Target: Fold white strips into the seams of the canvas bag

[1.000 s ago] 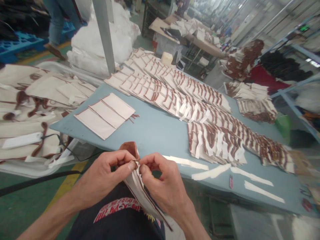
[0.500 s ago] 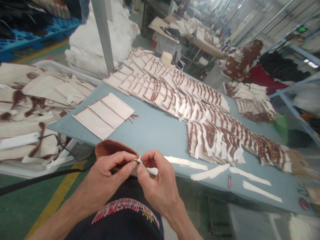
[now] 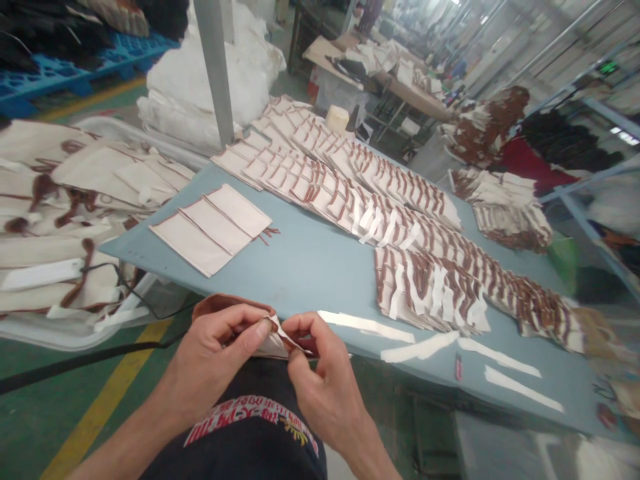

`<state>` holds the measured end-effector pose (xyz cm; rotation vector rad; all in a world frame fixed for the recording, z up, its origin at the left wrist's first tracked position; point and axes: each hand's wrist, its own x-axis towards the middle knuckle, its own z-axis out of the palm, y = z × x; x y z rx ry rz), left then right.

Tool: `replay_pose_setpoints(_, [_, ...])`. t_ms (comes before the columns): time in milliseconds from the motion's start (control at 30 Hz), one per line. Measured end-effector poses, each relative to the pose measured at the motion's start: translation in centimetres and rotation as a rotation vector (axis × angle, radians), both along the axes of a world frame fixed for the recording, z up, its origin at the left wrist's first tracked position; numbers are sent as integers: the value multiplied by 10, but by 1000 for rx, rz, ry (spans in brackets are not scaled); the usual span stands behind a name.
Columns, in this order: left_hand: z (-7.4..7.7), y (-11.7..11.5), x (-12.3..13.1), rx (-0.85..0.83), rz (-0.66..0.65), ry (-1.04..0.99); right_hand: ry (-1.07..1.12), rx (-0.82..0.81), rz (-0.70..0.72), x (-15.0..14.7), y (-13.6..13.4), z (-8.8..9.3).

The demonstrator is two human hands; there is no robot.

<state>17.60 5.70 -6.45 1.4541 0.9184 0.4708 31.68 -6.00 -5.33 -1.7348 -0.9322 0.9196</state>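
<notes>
At the near table edge, above my lap, I hold a brown-and-cream fabric piece (image 3: 225, 303). My left hand (image 3: 215, 353) pinches its edge between thumb and fingers, and the brown flap sticks up behind the knuckles. My right hand (image 3: 325, 377) grips the same edge a little to the right, its fingers closed on the cream cloth. Between the two hands a narrow white fold is stretched; its details are too small to tell. Just beyond lies a flat cream panel (image 3: 213, 227) with brown lines and loose brown ends.
Overlapping cream panels with brown trim (image 3: 320, 187) run across the blue table (image 3: 300, 267). White strips (image 3: 420, 347) and a small pink tool (image 3: 459, 367) lie near the front edge. A bin of cream pieces (image 3: 100, 173) stands left, beside a grey post (image 3: 215, 73).
My right hand has slid right and slightly down along the edge, away from my left. More white fold shows between them, and the brown flap sits lower.
</notes>
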Motion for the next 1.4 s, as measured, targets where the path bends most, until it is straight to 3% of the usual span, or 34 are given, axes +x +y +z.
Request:
replay_pose_setpoints(367, [-3, -4, -5, -136, -126, 13, -147, -4, 71, 13, -9, 7])
replay_pose_setpoints(667, [1, -4, 2, -170, -86, 16, 1, -18, 64, 11, -2, 11])
replay_pose_setpoints(833, [-4, -4, 3, -217, -125, -10, -118, 12, 29, 7, 0, 5])
replay_pose_setpoints(1000, [-2, -9, 13, -155, 20, 43, -415, 113, 1, 2, 2, -4])
replay_pose_setpoints(1100, [-2, -12, 18, -167, 112, 48, -480, 102, -17, -2, 4, -11])
replay_pose_setpoints(1233, [-6, -12, 19, -233, 90, 5, -398, 31, -49, -1, 9, -15])
replay_pose_setpoints(1400, [-12, -2, 8, -308, -68, -31, -223, -14, -31, 9, 10, -15])
